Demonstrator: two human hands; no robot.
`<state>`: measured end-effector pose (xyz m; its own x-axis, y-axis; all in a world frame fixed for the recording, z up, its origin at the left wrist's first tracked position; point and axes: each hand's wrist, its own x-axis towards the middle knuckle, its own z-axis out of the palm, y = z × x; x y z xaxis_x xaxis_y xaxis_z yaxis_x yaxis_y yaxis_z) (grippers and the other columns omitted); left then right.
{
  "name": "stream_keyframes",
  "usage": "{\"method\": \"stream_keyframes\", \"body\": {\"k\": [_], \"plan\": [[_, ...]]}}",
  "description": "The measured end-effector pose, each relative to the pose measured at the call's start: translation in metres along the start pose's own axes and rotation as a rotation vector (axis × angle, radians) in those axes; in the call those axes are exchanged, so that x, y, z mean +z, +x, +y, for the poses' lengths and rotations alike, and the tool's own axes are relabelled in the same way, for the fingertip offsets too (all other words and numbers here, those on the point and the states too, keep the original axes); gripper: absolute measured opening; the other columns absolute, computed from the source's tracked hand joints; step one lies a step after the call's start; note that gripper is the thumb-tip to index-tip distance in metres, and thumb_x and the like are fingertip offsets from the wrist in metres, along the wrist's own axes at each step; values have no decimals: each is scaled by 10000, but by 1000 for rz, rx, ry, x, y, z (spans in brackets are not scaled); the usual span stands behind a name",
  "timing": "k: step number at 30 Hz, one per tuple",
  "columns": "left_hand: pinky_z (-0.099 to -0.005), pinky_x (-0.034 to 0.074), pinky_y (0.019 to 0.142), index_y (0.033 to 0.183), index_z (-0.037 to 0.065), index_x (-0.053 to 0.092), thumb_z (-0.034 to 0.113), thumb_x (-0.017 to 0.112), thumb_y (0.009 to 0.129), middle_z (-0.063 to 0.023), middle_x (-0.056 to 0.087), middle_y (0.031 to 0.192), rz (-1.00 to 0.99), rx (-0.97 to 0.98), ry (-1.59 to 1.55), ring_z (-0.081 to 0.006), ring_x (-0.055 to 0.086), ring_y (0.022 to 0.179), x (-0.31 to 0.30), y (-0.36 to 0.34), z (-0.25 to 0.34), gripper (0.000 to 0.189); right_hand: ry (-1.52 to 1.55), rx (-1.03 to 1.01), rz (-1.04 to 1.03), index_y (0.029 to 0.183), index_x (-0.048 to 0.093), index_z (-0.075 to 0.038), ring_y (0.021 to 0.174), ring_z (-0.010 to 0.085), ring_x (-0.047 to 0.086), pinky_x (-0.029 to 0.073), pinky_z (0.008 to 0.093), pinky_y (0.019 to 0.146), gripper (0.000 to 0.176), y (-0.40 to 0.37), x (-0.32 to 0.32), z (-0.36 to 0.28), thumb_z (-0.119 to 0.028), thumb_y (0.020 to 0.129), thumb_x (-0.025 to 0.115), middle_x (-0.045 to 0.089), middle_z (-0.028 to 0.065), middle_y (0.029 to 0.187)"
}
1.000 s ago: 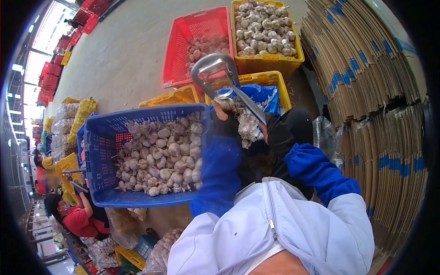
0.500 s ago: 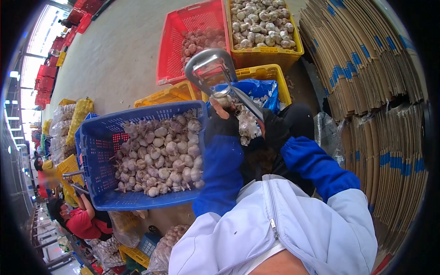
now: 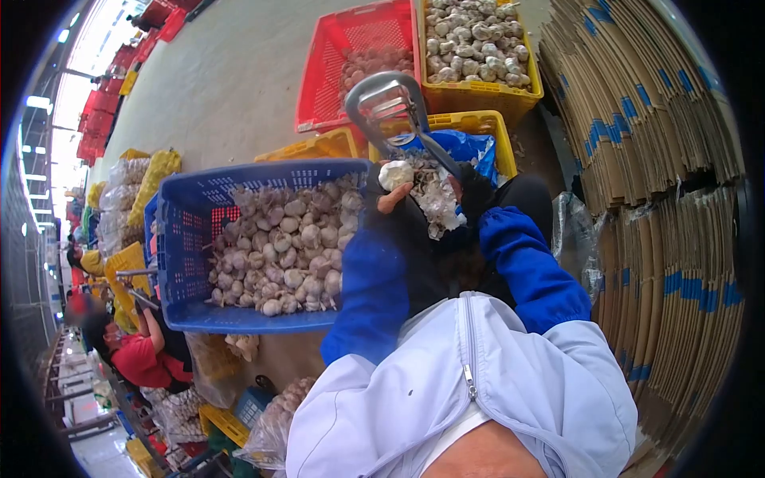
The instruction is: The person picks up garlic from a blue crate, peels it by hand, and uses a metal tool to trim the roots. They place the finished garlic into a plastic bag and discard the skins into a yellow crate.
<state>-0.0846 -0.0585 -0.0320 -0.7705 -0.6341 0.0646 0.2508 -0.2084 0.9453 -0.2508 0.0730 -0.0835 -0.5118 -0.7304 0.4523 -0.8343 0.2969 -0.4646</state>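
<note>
A whitish garlic bulb is held in the fingers of my left hand, beside the right edge of the blue crate. My right hand, in a dark glove, is closed round the handle of a metal cutting tool, whose frame reaches up and left over the peelings. Loose garlic skins lie between my hands. Behind them, blue plastic lines a yellow crate. Many garlic bulbs fill the blue crate on the left.
A red crate and a yellow crate, both with garlic, stand beyond the tool. Stacked flat cardboard lines the right side. At the left, a person in red sits near garlic sacks. Clear plastic lies beside my right knee.
My left hand has turned and lowered, and the bulb in its fingers now shows clear of the tool. The whole view has shifted a little.
</note>
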Motion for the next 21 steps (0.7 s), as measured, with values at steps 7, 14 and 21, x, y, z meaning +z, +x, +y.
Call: {"method": "stream_keyframes", "body": {"k": [7, 14, 21], "plan": [[-331, 465, 693, 980, 45, 503, 426, 485, 818, -104, 574, 825, 259, -167, -728, -213, 561, 772, -28, -2, -26, 414, 46, 72, -23, 968, 546, -42, 547, 317, 565, 449, 393, 478, 346, -10, -20, -8, -322, 768, 580, 581, 159, 668], [-323, 456, 564, 979, 36, 514, 544, 420, 797, -131, 562, 771, 200, -166, -981, -256, 541, 680, 3, -5, -2, 548, 236, 124, -79, 993, 549, -24, 635, 325, 582, 457, 394, 565, 398, -9, -55, -24, -359, 778, 557, 598, 171, 759], [-329, 419, 464, 950, 33, 531, 508, 344, 823, -139, 549, 775, 38, -231, -937, -264, 531, 664, -5, 25, -16, 525, 388, 194, -256, 1028, 537, -27, 729, 349, 576, 450, 408, 641, 387, -3, -76, -28, -331, 789, 538, 588, 199, 809]]}}
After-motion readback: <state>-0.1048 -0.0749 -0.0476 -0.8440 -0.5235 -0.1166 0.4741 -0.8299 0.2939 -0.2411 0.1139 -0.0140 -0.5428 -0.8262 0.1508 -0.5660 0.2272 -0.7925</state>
